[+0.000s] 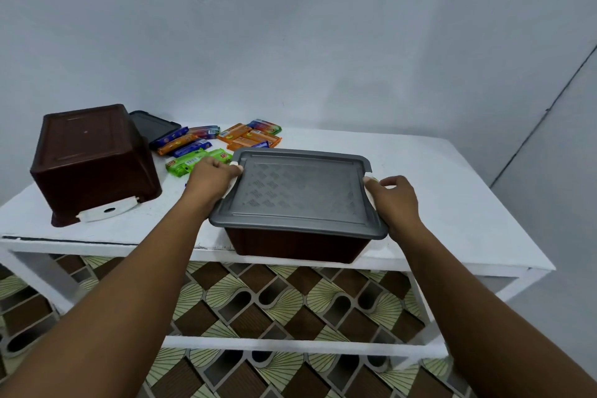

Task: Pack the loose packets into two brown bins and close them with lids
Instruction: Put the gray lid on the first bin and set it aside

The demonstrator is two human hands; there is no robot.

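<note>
A brown bin stands at the front edge of the white table, covered by a grey lid. My left hand grips the lid's left end by its white clip, and my right hand grips the right end by the other clip. A second brown bin lies upside down at the table's left, its white clip facing me. Its dark lid lies flat behind it. Several loose packets, orange, green and blue, are scattered on the table behind my left hand.
The table stands against a pale grey wall. Bare white tabletop stretches to the right of the closed bin. Below the table, a white frame rail crosses a patterned brown and green floor.
</note>
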